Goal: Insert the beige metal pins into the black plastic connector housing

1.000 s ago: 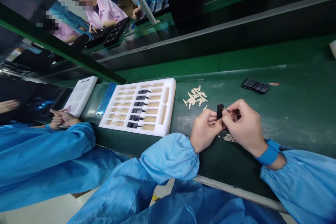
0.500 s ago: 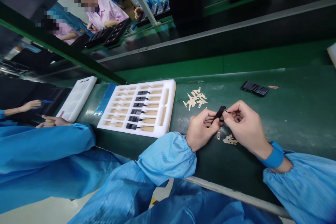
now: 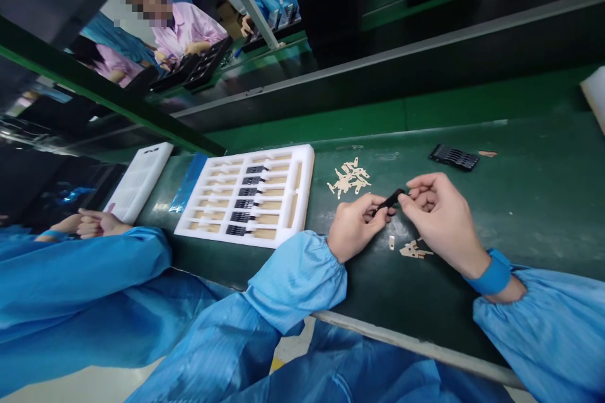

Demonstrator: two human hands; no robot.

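My left hand [image 3: 355, 221] is closed around a narrow black plastic part [image 3: 388, 203], held up at a slant over the bench. At the part's far right end, my right hand [image 3: 437, 211] pinches with thumb and fingertips; any small piece between them is hidden. Below the hands lie a small metal tab [image 3: 391, 242] and a little group of flat metal pieces [image 3: 414, 250]. Behind my left hand is a loose pile of pale metal pieces [image 3: 350, 177]. A black slotted plastic part [image 3: 454, 157] rests on the bench farther back, beyond my right hand.
A white foam tray [image 3: 307, 192] with several black slotted parts in its slots stands left of my hands. Beside it are blue plastic film [image 3: 188, 182] and another white foam piece [image 3: 142, 176]. A co-worker's hands [image 3: 97, 223] are at far left. A green post [image 3: 118, 91] slants overhead.
The black part has tilted and swung slightly in my left hand, and both hands have shifted a little. The co-worker's hands at left have come together.
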